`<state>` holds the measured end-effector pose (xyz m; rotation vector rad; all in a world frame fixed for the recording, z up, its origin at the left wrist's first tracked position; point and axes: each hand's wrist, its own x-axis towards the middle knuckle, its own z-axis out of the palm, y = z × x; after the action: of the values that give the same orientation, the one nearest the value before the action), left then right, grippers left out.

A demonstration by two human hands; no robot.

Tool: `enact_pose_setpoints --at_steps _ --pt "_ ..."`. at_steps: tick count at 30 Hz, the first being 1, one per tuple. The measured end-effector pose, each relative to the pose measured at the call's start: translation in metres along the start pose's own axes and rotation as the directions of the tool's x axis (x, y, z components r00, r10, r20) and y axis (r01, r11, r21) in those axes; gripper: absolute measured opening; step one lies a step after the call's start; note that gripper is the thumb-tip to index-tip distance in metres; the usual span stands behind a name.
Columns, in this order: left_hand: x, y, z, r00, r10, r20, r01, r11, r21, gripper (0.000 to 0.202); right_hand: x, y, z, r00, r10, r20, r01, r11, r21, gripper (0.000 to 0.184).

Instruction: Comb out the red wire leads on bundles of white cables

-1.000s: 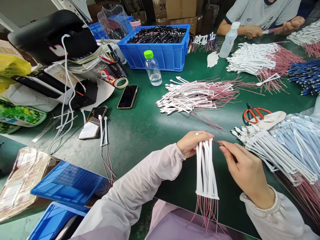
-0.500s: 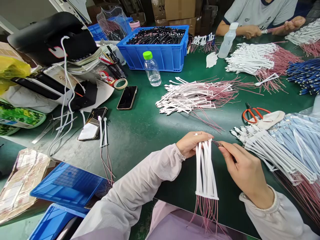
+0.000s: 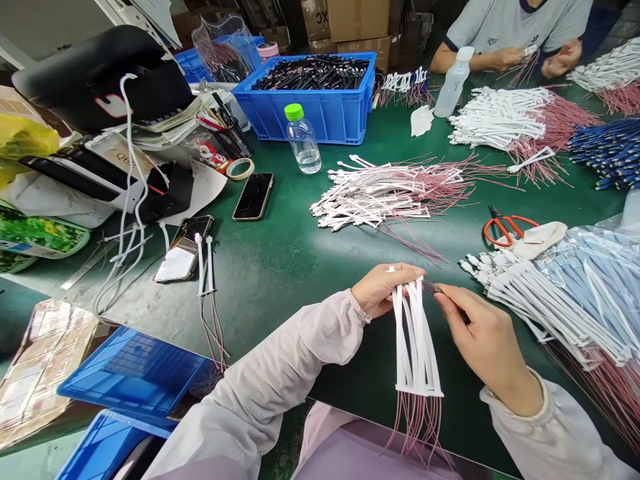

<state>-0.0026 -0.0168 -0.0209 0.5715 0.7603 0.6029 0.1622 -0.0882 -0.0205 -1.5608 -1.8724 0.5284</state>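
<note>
The left hand (image 3: 387, 290) is closed around the top of a bundle of flat white cables (image 3: 415, 340), fingers wrapped over the upper ends, and the bundle hangs down from that grip in front of the person, with pink wires (image 3: 417, 427) trailing off its lower end past the bench edge. The right hand (image 3: 487, 333) sits just beside the bundle's top, thumb and fingers pinched on a thin dark item (image 3: 434, 288), too small to tell exactly what it is; its tip is right at the top of the bundle. Both sleeves are pale pink. Under the hands is a green bench mat (image 3: 280, 267). Just right of the right hand lies a heap of white and pale blue cables (image 3: 590, 287), partly in clear plastic, near orange-handled scissors (image 3: 507, 230) and a cream cloth (image 3: 537, 240). Further up is a loose pile of white cables with pink wires (image 3: 385, 200). Two loose cables (image 3: 207, 293) lie left of the hands, beside a phone (image 3: 185, 257). Further back are a smartphone (image 3: 253, 197), a tape roll (image 3: 240, 169), a water bottle (image 3: 303, 140), and a blue crate of black cables (image 3: 300, 117), with cardboard boxes (image 3: 345, 33) behind. Across the bench a co-worker in a grey T-shirt (image 3: 515, 27) holds pink wires (image 3: 525, 63).
</note>
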Motion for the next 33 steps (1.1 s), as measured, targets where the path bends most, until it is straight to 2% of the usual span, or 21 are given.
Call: enact_pose_setpoints --at_steps 1,2,4,6,7,9,11,13,16,18,19,21,24,27,33 --pt "0.000 0.000 0.000 1.000 0.011 0.003 -0.011 1.000 0.005 0.022 0.000 0.000 -0.002 0.989 0.106 0.101 -0.118 0.984 0.130 0.027" --pt "0.000 0.000 0.000 1.000 0.028 0.002 -0.028 1.000 0.013 0.024 0.001 0.000 -0.005 0.957 0.197 0.213 -0.250 0.933 0.259 0.030" --pt "0.001 0.000 -0.001 0.996 0.083 -0.018 -0.082 0.996 0.040 0.027 0.001 -0.001 -0.008 0.869 0.295 0.397 -0.465 0.761 0.452 0.035" --pt "0.002 0.000 -0.001 0.984 0.163 -0.068 -0.158 0.985 0.074 0.030 0.000 -0.003 -0.008 0.824 0.317 0.470 -0.554 0.631 0.543 0.037" --pt "0.002 0.000 -0.001 0.973 0.206 -0.101 -0.197 0.976 0.094 0.032 -0.001 -0.005 -0.006 0.808 0.323 0.492 -0.577 0.606 0.548 0.038" --pt "0.003 0.000 -0.002 0.943 0.287 -0.166 -0.267 0.954 0.134 0.034 -0.003 -0.009 -0.002 0.789 0.348 0.506 -0.600 0.614 0.513 0.037" --pt "0.004 -0.001 -0.002 0.920 0.335 -0.205 -0.313 0.940 0.134 0.036 -0.004 -0.012 0.003 0.794 0.387 0.469 -0.595 0.653 0.469 0.036" --pt "0.004 0.000 -0.002 0.928 0.321 -0.189 -0.319 0.947 0.044 0.042 -0.006 -0.014 0.007 0.803 0.422 0.421 -0.588 0.675 0.446 0.037" --pt "0.001 0.001 -0.003 0.976 0.216 -0.021 -0.217 0.969 -0.117 0.053 -0.006 -0.011 0.009 0.805 0.461 0.373 -0.592 0.676 0.440 0.036" --pt "-0.001 0.001 -0.002 0.984 0.139 0.109 -0.130 0.988 -0.087 0.053 -0.006 -0.007 0.009 0.809 0.475 0.346 -0.587 0.669 0.456 0.036" --pt "-0.002 0.001 -0.002 0.984 0.118 0.136 -0.114 0.993 -0.041 0.052 -0.006 -0.005 0.010 0.812 0.478 0.335 -0.583 0.664 0.468 0.036" --pt "-0.003 -0.001 -0.001 0.985 0.141 0.104 -0.148 0.986 0.072 0.046 -0.006 -0.002 0.011 0.813 0.478 0.333 -0.582 0.648 0.492 0.037" --pt "-0.001 -0.005 0.000 0.967 0.255 -0.006 -0.249 0.950 0.188 0.042 -0.007 -0.002 0.014 0.810 0.488 0.326 -0.584 0.615 0.530 0.035" --pt "0.002 -0.009 0.000 0.953 0.296 -0.066 -0.279 0.941 0.192 0.041 -0.008 -0.003 0.017 0.806 0.505 0.310 -0.582 0.577 0.572 0.033" --pt "0.004 -0.012 -0.002 0.950 0.298 -0.088 -0.276 0.940 0.202 0.040 -0.009 -0.004 0.017 0.804 0.485 0.344 -0.585 0.543 0.602 0.038"
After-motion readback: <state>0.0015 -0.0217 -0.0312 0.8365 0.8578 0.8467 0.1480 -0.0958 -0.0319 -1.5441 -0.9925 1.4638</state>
